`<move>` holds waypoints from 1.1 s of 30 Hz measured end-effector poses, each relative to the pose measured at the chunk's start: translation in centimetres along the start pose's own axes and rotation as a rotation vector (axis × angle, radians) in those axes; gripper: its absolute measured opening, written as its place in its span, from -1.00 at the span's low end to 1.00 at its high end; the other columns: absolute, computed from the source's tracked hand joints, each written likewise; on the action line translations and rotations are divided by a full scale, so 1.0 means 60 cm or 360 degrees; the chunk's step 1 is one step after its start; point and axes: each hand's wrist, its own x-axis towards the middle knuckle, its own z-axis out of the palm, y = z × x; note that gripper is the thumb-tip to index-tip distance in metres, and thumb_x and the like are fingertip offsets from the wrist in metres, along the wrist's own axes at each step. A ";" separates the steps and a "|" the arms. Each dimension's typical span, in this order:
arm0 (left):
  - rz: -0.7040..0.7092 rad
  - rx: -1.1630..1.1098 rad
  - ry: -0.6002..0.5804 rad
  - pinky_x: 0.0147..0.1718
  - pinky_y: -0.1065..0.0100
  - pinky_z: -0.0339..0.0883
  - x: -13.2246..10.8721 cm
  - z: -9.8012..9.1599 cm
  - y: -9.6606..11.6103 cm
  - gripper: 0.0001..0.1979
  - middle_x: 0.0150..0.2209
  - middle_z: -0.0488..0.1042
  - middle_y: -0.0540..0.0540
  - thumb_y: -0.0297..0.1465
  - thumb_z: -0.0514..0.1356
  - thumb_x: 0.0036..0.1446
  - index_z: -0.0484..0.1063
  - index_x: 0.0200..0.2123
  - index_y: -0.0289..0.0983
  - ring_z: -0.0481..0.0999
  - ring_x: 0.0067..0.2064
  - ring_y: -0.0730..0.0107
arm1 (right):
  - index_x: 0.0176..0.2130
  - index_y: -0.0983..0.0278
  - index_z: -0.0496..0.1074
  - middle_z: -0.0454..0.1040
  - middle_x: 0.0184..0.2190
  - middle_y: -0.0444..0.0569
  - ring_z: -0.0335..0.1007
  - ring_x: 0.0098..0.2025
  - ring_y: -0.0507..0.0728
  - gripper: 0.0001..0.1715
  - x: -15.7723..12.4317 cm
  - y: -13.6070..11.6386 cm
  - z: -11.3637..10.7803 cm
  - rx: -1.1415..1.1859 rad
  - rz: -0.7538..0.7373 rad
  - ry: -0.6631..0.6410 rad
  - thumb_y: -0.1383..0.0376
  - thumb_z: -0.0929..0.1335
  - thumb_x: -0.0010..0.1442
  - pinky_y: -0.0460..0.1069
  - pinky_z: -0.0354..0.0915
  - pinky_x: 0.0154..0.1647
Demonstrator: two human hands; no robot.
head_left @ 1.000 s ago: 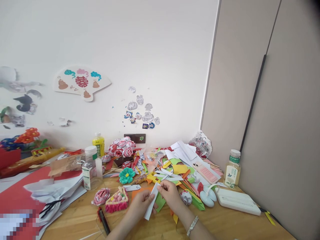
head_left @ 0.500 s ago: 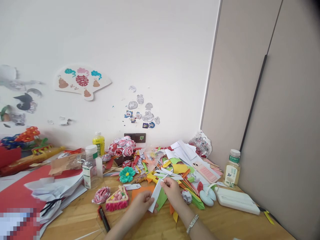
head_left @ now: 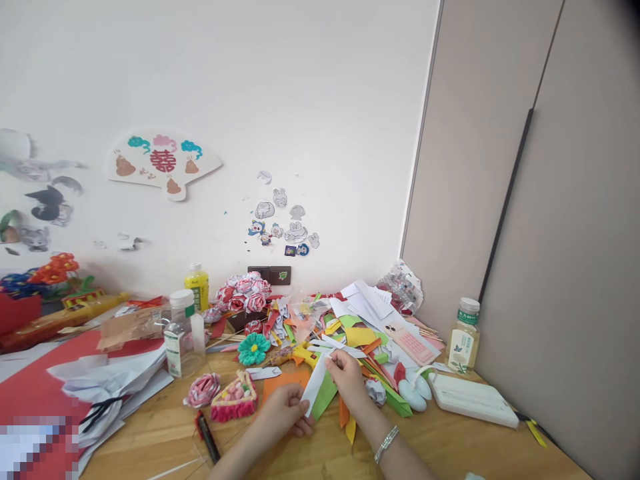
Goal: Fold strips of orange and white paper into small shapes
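Note:
A narrow folded strip of white paper (head_left: 317,383) slants between my two hands above the wooden table. My left hand (head_left: 286,410) pinches its lower end between thumb and fingers. Its upper end is in the closed fingers of my right hand (head_left: 346,379), which has a silver bracelet at the wrist. Green paper (head_left: 326,396) and orange paper (head_left: 287,381) lie just behind and beneath the strip. A yellow glue gun (head_left: 303,355) rests beyond it, partly covered by paper pieces.
Paper scraps (head_left: 357,337) heap up behind my hands. A triangular pink box (head_left: 234,400), black pen (head_left: 207,437) and clear bottle (head_left: 179,337) stand or lie leftward. To the right are a white device (head_left: 474,400) and a bottle (head_left: 463,340).
The white strip and my right hand have shifted slightly to the right. The fingers of my left hand have slid a little at the strip's lower end, and its other fingers show more below.

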 end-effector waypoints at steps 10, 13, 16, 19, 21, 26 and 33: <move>0.0093 0.0111 0.0064 -0.70 0.46 0.09 -0.007 0.003 0.013 -0.55 -0.67 0.42 0.00 0.05 0.02 -0.24 0.17 -0.57 -0.26 0.37 -0.66 0.41 | -0.59 0.28 0.12 0.06 -0.73 -0.26 -0.03 -0.66 -0.06 -0.78 -0.009 -0.012 0.006 0.0114 0.0046 -0.0188 0.26 0.23 0.01 -0.16 -0.04 -0.65; 0.0231 0.0197 0.0196 -0.68 0.46 0.08 -0.004 -0.001 0.015 -0.55 -0.69 0.36 0.04 0.04 0.04 -0.24 0.17 -0.62 -0.27 0.30 -0.66 0.46 | -0.58 0.28 0.12 0.07 -0.73 -0.26 -0.04 -0.67 -0.06 -0.79 -0.010 -0.011 0.010 0.0157 0.0073 -0.0273 0.26 0.23 0.01 -0.16 -0.06 -0.66; 0.0315 0.0259 0.0243 -0.65 0.47 0.07 -0.002 -0.004 0.017 -0.55 -0.70 0.29 0.07 0.03 0.06 -0.25 0.17 -0.66 -0.27 0.25 -0.64 0.49 | -0.57 0.28 0.12 0.08 -0.74 -0.27 -0.04 -0.67 -0.07 -0.79 -0.012 -0.012 0.012 0.0214 0.0086 -0.0318 0.26 0.23 0.01 -0.16 -0.06 -0.67; 0.0320 0.0270 0.0242 -0.62 0.46 0.06 -0.003 -0.005 0.020 -0.55 -0.69 0.27 0.07 0.03 0.02 -0.20 0.19 -0.63 -0.28 0.23 -0.61 0.49 | -0.58 0.29 0.13 0.08 -0.74 -0.26 -0.03 -0.67 -0.07 -0.77 -0.015 -0.017 0.012 0.0231 0.0084 -0.0352 0.25 0.24 0.01 -0.17 -0.06 -0.67; 0.0362 0.0328 0.0301 -0.60 0.46 0.03 -0.005 -0.005 0.022 -0.55 -0.68 0.22 0.08 0.03 0.00 -0.18 0.19 -0.64 -0.28 0.20 -0.59 0.49 | -0.58 0.29 0.14 0.09 -0.73 -0.25 -0.03 -0.67 -0.08 -0.76 -0.018 -0.022 0.013 0.0218 0.0083 -0.0402 0.23 0.25 0.00 -0.17 -0.06 -0.67; 0.0431 0.0441 0.0395 -0.59 0.46 -0.02 -0.009 -0.004 0.027 -0.58 -0.67 0.10 0.11 -0.01 0.00 -0.15 0.16 -0.68 -0.27 0.12 -0.57 0.50 | -0.58 0.30 0.17 0.09 -0.73 -0.26 -0.03 -0.67 -0.08 -0.73 -0.026 -0.027 0.018 0.0218 0.0087 -0.0472 0.18 0.26 -0.01 -0.18 -0.07 -0.68; 0.0530 0.0481 0.0438 -0.57 0.46 -0.01 -0.010 -0.006 0.026 -0.63 -0.65 0.12 0.09 -0.09 0.00 -0.09 0.14 -0.69 -0.27 0.14 -0.55 0.49 | -0.59 0.29 0.16 0.09 -0.70 -0.25 0.00 -0.64 -0.08 -0.68 -0.032 -0.031 0.021 0.0179 0.0039 -0.0566 0.13 0.26 -0.01 -0.18 -0.05 -0.66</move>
